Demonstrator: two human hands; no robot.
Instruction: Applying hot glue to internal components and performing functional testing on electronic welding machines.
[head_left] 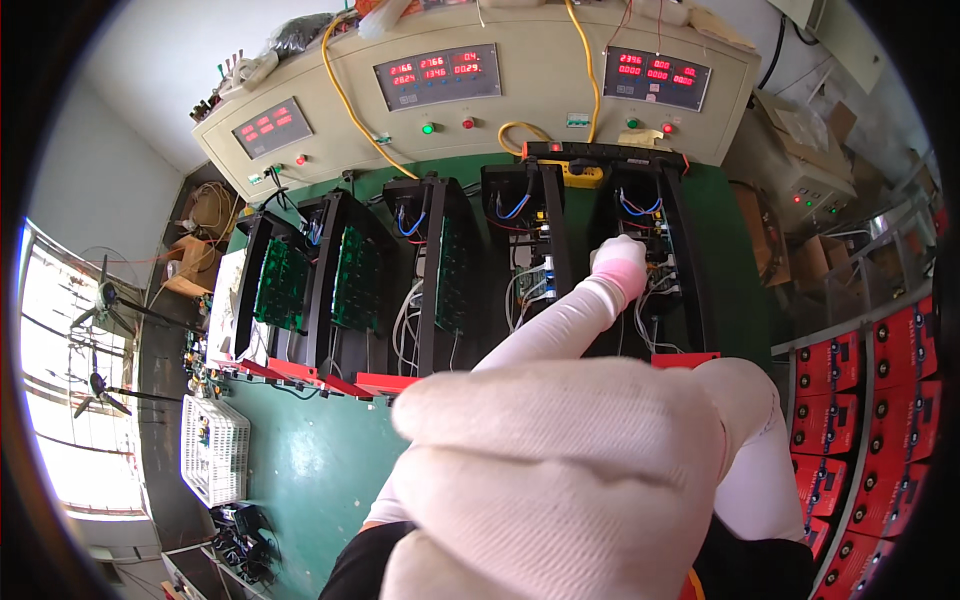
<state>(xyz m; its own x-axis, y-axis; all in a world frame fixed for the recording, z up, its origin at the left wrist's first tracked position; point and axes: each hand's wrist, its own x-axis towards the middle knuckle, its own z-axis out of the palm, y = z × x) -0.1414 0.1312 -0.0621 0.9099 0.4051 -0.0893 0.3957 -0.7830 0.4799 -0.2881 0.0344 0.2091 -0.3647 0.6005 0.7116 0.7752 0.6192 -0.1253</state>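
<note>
My left hand (pixel 620 264), in a white glove with a pink cuff, reaches into the rightmost open black device housing (pixel 697 270). Its fingers look closed among the wires and parts inside; what they grip, if anything, is hidden. Blue wires (pixel 640 206) run at the top of that housing, with pale cables (pixel 655 300) lower down. Close before the camera, my white-gloved right hand (pixel 570 470) fills the lower middle, its fingers pressed together and folded. Whatever it may hold cannot be seen.
Several more open housings stand leftward, some with green circuit boards (pixel 357 280). Behind the green bench (pixel 300 470) runs a beige test console (pixel 340 90) with red displays and yellow cables. A white plastic basket (pixel 215 450) sits at left; red boxes (pixel 825 420) fill racks at right.
</note>
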